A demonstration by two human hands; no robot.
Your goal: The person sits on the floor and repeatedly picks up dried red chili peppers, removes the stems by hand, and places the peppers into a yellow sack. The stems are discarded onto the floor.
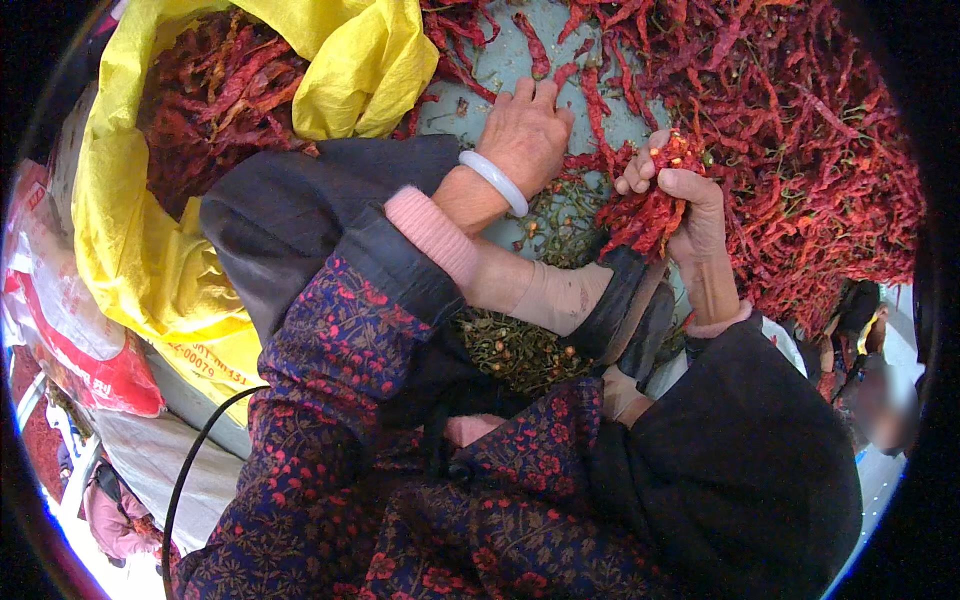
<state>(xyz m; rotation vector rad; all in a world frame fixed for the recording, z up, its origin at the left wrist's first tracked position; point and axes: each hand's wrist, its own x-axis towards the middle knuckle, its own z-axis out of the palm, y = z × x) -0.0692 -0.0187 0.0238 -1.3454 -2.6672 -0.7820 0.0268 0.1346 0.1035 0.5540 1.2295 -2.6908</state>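
Observation:
My left hand (529, 135), with a pale bangle (495, 182) at the wrist, is palm down over a grey-blue surface (504, 58). Its fingertips are by a few loose dried red chilies (532, 46); whether they pinch one is hidden. To its right, my right hand (679, 187) is closed around a bunch of dried red chilies (646, 217), their broken ends and pale seeds showing on top. Green chili stems (517, 352) lie in a heap between my legs, with more under the bunch.
A large pile of dried red chilies (795, 150) fills the right side. At left stands an open yellow woven sack (112, 225) holding chilies, beside a red and white printed bag (82, 345). My dark shoes (637, 315) are below my right hand. Other people are partly visible at the lower left and right edges.

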